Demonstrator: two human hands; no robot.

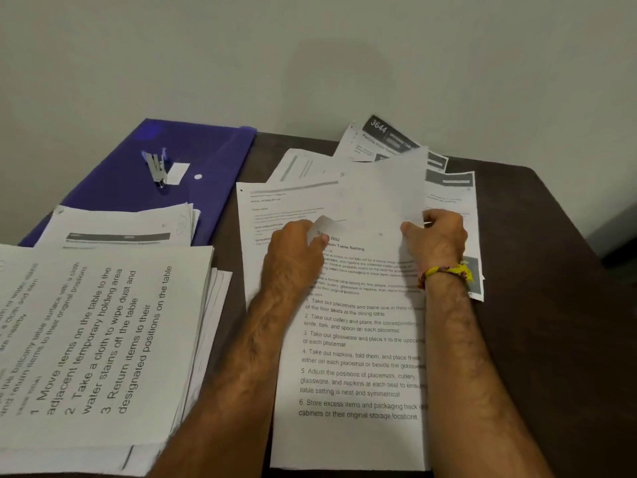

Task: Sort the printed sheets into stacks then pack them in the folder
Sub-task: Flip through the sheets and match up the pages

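A loose pile of printed sheets (296, 198) spreads across the middle of the dark table. On top lies a sheet headed "Table Setting" (358, 360). My left hand (296, 250) pinches the curled top left corner of a lifted sheet (379, 201). My right hand (436, 236) grips that sheet's right edge. The lifted sheet stands up, its blank side toward me. A purple folder (193, 150) lies at the back left. One sorted stack (96, 339) sits at the near left, and a second stack (127, 225) rests on the folder's front part.
A stapler (157, 167) lies on the folder. Sheets with dark headers (389, 136) lean against the wall at the back. The brown table (537, 305) shows bare on the right, its edge (586, 232) falling away there. A pale wall rises behind.
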